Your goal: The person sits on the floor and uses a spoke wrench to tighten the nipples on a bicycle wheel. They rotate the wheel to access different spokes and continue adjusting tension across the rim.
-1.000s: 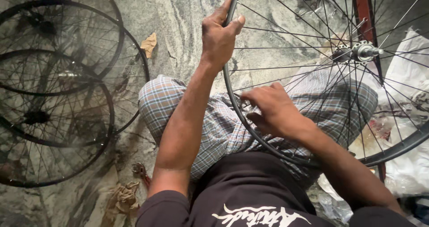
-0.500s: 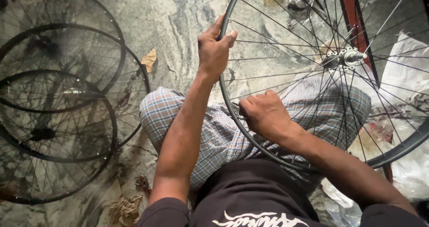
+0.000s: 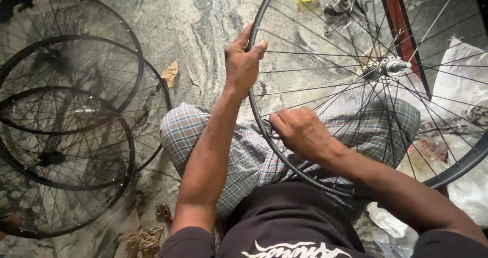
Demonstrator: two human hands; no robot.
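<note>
The left hand (image 3: pixel 243 59) is closed on the rim of a bicycle wheel (image 3: pixel 252 93), fingers wrapped over its upper left arc with the thumb on the inner side. The right hand (image 3: pixel 300 132) sits lower on the same rim, curled with its fingertips pinched at the point where a spoke meets the rim; whether it holds a small tool or only the spoke end cannot be told. Both hands lie on the wheel's left edge, the left one farther from the body and the right one nearer, just above the lap.

The wheel stands tilted across the person's knees, which are covered in checked cloth (image 3: pixel 244 156). Its plane leans away to the right, so the rest of the rim sweeps out well beyond both hands. The hub (image 3: pixel 387 67) is to the upper right of the hands, with its axle end pointing right. The rim is dark and narrow, without a tyre, and thin metal spokes cross from the hub outward.

To the left, well apart, several other bare wheels (image 3: pixel 66 115) lie overlapped on the mottled stone floor (image 3: pixel 198 19). A red frame bar (image 3: pixel 399 29) stands behind the hub, and white plastic sheeting (image 3: pixel 457 80) lies at the right.
</note>
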